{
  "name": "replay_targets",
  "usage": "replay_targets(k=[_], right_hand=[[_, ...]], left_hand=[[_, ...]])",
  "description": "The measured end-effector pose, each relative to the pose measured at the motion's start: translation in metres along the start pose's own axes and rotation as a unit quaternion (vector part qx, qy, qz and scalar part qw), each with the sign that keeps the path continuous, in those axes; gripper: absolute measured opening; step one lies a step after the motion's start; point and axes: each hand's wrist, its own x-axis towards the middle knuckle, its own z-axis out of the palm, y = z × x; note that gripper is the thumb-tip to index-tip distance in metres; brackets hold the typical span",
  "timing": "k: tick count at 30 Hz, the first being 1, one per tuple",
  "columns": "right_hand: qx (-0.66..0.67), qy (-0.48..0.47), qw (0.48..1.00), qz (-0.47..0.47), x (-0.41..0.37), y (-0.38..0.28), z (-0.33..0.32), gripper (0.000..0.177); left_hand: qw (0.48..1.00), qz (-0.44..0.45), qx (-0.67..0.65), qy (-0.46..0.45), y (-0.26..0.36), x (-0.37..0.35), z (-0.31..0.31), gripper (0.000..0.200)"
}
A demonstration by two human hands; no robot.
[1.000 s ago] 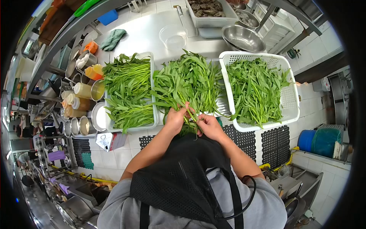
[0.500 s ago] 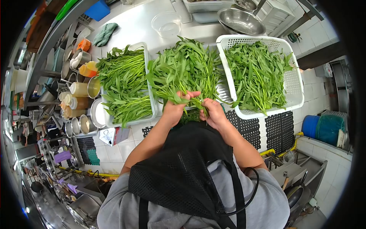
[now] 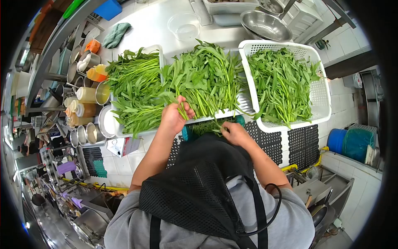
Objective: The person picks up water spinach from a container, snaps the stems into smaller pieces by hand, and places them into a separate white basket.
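Note:
My left hand (image 3: 173, 117) is closed around a few water spinach stems (image 3: 181, 108), over the gap between the left and middle piles. Lower and to the right, my right hand (image 3: 236, 133) pinches a short green stem piece (image 3: 218, 123). Beneath it is a teal bin (image 3: 185, 133) with green trimmings (image 3: 203, 127) inside, partly hidden by my apron. The middle pile of leafy water spinach (image 3: 203, 79) lies just beyond my hands, in a white basket (image 3: 226, 113) whose front rim shows.
A white tray (image 3: 161, 62) of water spinach stands left, and a white perforated basket (image 3: 321, 97) of it stands right. Behind are a clear round tub (image 3: 183, 25), a metal bowl (image 3: 266, 25) and a green cloth (image 3: 116, 35). Squeeze bottles (image 3: 86, 95) line the left.
My hands have moved apart: the left went left with the stems, the right came down toward me over the bin. The bin with trimmings shows more now.

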Motion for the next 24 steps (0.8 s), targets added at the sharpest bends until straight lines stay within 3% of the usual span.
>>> replay_targets(k=[1, 3, 4, 5, 7, 8, 9, 11, 12, 15, 16, 17, 19, 20, 21, 23, 24], right_hand=[[-0.001, 0.001, 1.0, -0.002, -0.003, 0.004, 0.005, 0.019], [-0.154, 0.025, 0.984, -0.09, -0.009, 0.005, 0.01, 0.022], [-0.165, 0.009, 0.982, -0.086, -0.007, 0.0, 0.007, 0.024], [-0.166, 0.01, 0.982, -0.089, -0.002, -0.004, 0.002, 0.024], [-0.013, -0.073, 0.995, -0.071, 0.01, -0.033, -0.019, 0.026], [0.022, -0.036, 0.997, -0.062, 0.012, -0.051, -0.025, 0.029], [0.02, -0.034, 0.997, -0.066, 0.016, -0.062, -0.025, 0.029], [0.038, 0.105, 0.991, -0.078, 0.025, -0.08, -0.024, 0.029], [-0.022, 0.171, 0.979, -0.11, 0.028, -0.086, -0.021, 0.029], [-0.089, 0.167, 0.973, -0.128, 0.047, -0.077, -0.011, 0.029], [-0.1, 0.168, 0.97, -0.147, 0.05, -0.074, -0.011, 0.025], [-0.103, 0.17, 0.968, -0.151, 0.054, -0.07, -0.014, 0.025], [0.084, 0.088, 0.992, -0.043, 0.054, -0.073, -0.023, 0.022], [0.187, 0.08, 0.978, -0.053, 0.056, -0.067, -0.024, 0.016], [0.184, 0.08, 0.978, -0.055, 0.054, -0.069, -0.031, 0.016], [0.4, 0.023, 0.916, 0.003, 0.043, -0.081, -0.051, 0.015], [0.399, 0.029, 0.917, 0.002, 0.039, -0.084, -0.056, 0.014]], left_hand=[[1.0, 0.002, 0.0, -0.001, 0.001, -0.001, -0.001, 0.02], [0.998, -0.049, -0.045, -0.004, 0.005, -0.007, -0.004, 0.021], [0.998, -0.051, -0.039, 0.011, 0.005, -0.01, 0.0, 0.026], [0.998, -0.048, -0.038, 0.011, 0.006, -0.012, -0.001, 0.026], [0.992, -0.069, -0.085, -0.064, 0.007, -0.015, -0.003, 0.037], [0.987, -0.079, -0.109, -0.09, 0.009, -0.014, -0.004, 0.055], [0.987, -0.075, -0.108, -0.092, 0.011, -0.017, -0.001, 0.055], [0.976, -0.051, -0.158, -0.138, 0.017, -0.025, 0.009, 0.071], [0.963, -0.033, -0.163, -0.211, 0.02, -0.026, 0.009, 0.082], [0.959, 0.014, -0.157, -0.235, 0.029, -0.05, 0.033, 0.086], [0.928, 0.035, -0.161, -0.333, 0.028, -0.05, 0.029, 0.08], [0.927, 0.04, -0.161, -0.337, 0.03, -0.053, 0.03, 0.08], [0.922, 0.069, -0.149, -0.352, 0.032, -0.061, 0.034, 0.059], [0.905, 0.053, -0.162, -0.39, 0.034, -0.058, 0.03, 0.044], [0.904, 0.056, -0.162, -0.391, 0.031, -0.055, 0.026, 0.044], [0.941, 0.048, -0.159, -0.294, 0.021, -0.045, 0.014, 0.025], [0.941, 0.048, -0.159, -0.295, 0.013, -0.035, 0.003, 0.025]])
